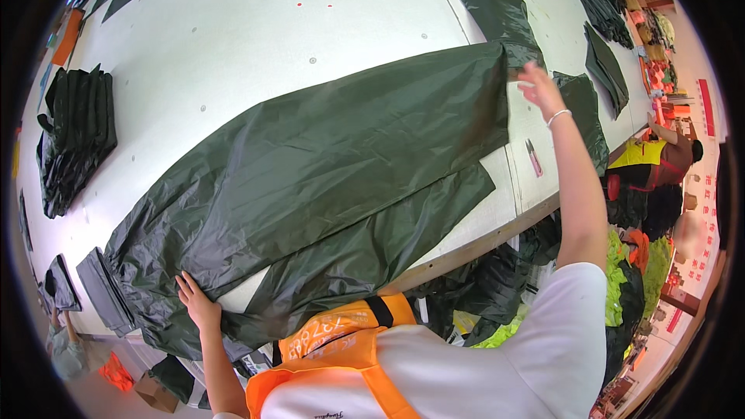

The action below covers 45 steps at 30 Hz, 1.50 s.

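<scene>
dark green raincoat fabric (326, 163) lies spread across the white desk (233, 23); left hand (198, 302) presses its near end flat, fingers spread, right hand (539, 89) hovers open at the far corner, gripping nothing; slippery cloth overhanging the edge could slide off

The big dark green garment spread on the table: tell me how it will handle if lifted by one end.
The dark green garment probably goes floppy: it lies flat with fine creases. Its sheen suggests thin, slippery fabric, likely light for its size. The left hand presses one end, the right hand is at the other.
</scene>
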{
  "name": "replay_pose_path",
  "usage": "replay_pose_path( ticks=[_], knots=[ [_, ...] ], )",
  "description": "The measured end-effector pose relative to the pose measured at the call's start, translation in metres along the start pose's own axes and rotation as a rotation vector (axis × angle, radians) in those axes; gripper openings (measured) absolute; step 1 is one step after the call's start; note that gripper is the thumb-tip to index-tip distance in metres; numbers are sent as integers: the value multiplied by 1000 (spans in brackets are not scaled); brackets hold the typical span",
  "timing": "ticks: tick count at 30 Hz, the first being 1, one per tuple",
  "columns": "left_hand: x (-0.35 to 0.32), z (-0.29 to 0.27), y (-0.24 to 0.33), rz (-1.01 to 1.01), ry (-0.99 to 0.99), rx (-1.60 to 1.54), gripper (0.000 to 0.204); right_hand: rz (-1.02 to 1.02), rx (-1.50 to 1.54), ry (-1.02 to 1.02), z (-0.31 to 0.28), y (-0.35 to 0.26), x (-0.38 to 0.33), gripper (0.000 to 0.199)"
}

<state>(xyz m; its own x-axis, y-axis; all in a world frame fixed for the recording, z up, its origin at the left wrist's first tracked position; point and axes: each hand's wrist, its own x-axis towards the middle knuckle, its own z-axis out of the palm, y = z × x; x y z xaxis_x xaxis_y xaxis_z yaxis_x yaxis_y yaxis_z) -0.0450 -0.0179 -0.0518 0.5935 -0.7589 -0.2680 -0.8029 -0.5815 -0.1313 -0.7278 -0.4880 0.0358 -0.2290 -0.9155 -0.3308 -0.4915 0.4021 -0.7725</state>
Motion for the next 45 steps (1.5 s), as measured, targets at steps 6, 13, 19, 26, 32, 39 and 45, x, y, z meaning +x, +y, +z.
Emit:
replay_pose_path(
  ticks=[6, 13, 19, 26, 32, 39, 45],
  knots=[
    [4, -2, 5, -11, -10, 37, 104, -71, -497, -162, 30, 87, -21, 44],
    [6, 7, -6, 13, 4, 39, 103, -165, -857, -67, 34, 85, 3, 22],
    [11, 7, 1, -6, -11, 73, 104, -484, -377, 514, 85, -18, 28, 35],
    [6, 3, 0, -21, -12, 44, 104, 20, -919, 19, 79, -34, 43, 43],
    [3, 2, 4, -33, -23, 46, 102, 148, -839, -306, 11, -54, 31, 66],
    [11, 2, 2, 35, -9, 13, 102, -392, 55, 146, 18, -55, 18, 41],
    [8, -13, 1, 84, -32, -88, 102, -182, -673, 172, 50, 67, -38, 55]
  ],
)
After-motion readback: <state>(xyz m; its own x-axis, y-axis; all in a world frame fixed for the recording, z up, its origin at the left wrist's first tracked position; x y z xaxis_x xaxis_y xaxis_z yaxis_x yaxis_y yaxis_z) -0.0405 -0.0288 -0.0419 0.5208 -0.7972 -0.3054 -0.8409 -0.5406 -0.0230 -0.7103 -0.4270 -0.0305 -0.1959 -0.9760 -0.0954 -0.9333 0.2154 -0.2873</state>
